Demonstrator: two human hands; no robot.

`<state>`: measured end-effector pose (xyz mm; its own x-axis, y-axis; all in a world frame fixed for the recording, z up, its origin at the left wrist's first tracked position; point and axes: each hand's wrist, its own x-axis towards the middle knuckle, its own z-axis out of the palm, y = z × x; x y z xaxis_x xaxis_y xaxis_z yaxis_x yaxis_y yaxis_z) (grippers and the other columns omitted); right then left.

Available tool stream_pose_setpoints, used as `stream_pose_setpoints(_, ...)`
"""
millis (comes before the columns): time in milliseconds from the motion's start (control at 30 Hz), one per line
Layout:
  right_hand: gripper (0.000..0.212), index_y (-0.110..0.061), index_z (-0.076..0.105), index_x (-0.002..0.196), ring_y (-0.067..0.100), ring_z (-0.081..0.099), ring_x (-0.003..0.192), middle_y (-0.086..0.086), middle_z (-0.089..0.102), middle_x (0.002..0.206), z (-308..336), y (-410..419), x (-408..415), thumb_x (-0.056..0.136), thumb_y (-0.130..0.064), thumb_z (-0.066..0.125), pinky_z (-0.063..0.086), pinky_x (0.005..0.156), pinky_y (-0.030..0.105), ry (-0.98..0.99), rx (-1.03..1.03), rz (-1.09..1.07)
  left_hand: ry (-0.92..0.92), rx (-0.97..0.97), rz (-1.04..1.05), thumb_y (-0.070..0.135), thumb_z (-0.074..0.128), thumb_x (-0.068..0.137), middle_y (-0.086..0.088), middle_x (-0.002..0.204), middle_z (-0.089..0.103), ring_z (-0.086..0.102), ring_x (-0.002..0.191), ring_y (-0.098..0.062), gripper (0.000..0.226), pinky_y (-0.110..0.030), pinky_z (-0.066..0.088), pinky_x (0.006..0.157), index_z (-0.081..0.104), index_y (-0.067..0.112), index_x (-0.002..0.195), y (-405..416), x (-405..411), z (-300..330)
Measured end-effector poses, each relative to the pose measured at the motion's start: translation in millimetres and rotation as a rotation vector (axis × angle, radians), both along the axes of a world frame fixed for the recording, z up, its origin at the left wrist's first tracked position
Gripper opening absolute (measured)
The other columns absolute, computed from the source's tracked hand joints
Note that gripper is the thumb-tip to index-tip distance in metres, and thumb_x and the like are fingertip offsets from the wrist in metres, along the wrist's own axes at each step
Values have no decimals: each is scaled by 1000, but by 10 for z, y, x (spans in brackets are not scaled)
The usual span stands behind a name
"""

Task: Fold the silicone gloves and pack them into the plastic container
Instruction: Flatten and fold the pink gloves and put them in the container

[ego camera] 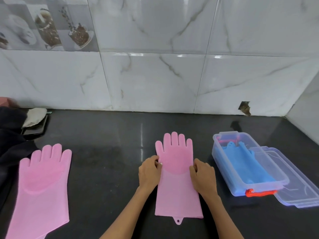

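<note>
A pink silicone glove (176, 171) lies flat on the black counter in the middle, fingers pointing to the wall. My left hand (149, 171) pinches its left edge at the palm, and my right hand (203, 176) grips its right edge at the same height. A second pink glove (41, 185) lies flat at the left, untouched. On the right stands the clear plastic container (222, 157) with an orange clasp; blue gloves (245, 163) lie inside it.
The container's clear lid (293, 180) lies against its right side. A dark cloth (12, 140) and a small tray with a pale object (35, 118) sit at the far left. A tiled wall runs behind, with a corner wall at right.
</note>
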<state>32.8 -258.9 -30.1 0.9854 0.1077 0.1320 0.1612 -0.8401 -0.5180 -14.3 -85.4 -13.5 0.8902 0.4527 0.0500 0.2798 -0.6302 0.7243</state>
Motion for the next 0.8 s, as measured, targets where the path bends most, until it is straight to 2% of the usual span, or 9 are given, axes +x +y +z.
stream_pose_setpoints(133, 20, -27, 45, 76, 8, 53, 76, -11, 53, 79, -25, -188, 3, 96, -30, 42, 45, 94, 32, 16, 8, -34, -25, -40, -81, 18, 58, 89, 9, 80, 64, 57, 74, -9, 15, -19, 37, 71, 66, 18, 102, -71, 49, -42)
stream_pose_setpoints(267, 14, -26, 48, 85, 10, 55, 83, -10, 53, 88, -26, -249, 24, 97, -31, 42, 48, 95, 30, 23, 24, -2, -3, -66, -86, 20, 59, 89, 10, 81, 63, 63, 73, -12, 18, -18, 37, 73, 65, 19, 105, -81, 56, -58)
stream_pose_setpoints(367, 18, -23, 47, 78, 12, 56, 75, -7, 56, 79, -34, -253, 44, 94, -29, 47, 50, 84, 26, 50, 53, -5, 18, -99, -72, 20, 60, 88, 12, 79, 62, 66, 71, -15, 16, -22, 42, 73, 65, 19, 102, -70, 48, -53)
stream_pose_setpoints(467, 21, -21, 48, 72, 13, 56, 67, -2, 56, 69, -1, -255, 88, 90, -28, 55, 46, 68, 20, 127, 128, -38, 36, -165, -30, 17, 63, 83, 5, 76, 65, 67, 66, -16, 11, -37, 57, 69, 62, 18, 95, -51, 29, -37)
stream_pose_setpoints(567, 23, -22, 48, 69, 11, 55, 63, -3, 56, 67, 68, -190, 129, 88, -30, 58, 40, 59, 16, 91, 191, -81, 57, -281, 16, 21, 62, 84, 3, 74, 65, 66, 54, -12, 18, -29, 55, 47, 55, 18, 101, 9, -46, -13)
stream_pose_setpoints(600, 22, -23, 48, 69, 10, 55, 63, -4, 56, 67, 102, -128, 131, 88, -30, 58, 39, 58, 15, 56, 208, -88, 59, -300, 42, 26, 60, 86, 4, 75, 64, 67, 54, -12, 21, -27, 54, 46, 53, 20, 104, 54, -88, 1)
stream_pose_setpoints(633, 22, -24, 48, 70, 10, 55, 63, -5, 56, 67, 142, -36, 124, 89, -30, 58, 39, 58, 15, 28, 225, -81, 55, -299, 81, 32, 59, 86, 6, 76, 64, 67, 56, -13, 22, -29, 56, 50, 52, 22, 104, 119, -138, 19)
stream_pose_setpoints(700, 23, -23, 50, 69, 10, 56, 62, -6, 57, 65, 231, 244, 83, 90, -28, 57, 44, 61, 19, -8, 261, -17, 29, -230, 202, 41, 56, 85, 9, 81, 66, 69, 69, -17, 21, -37, 58, 69, 54, 26, 100, 327, -269, 56)
stream_pose_setpoints(800, 29, -15, 49, 63, 15, 53, 56, -3, 54, 56, 339, 798, -57, 88, -26, 57, 45, 62, 28, -58, 266, 162, -55, -72, 486, 36, 56, 85, 8, 95, 68, 66, 90, -21, 18, -33, 51, 82, 61, 26, 99, 777, -554, 108)
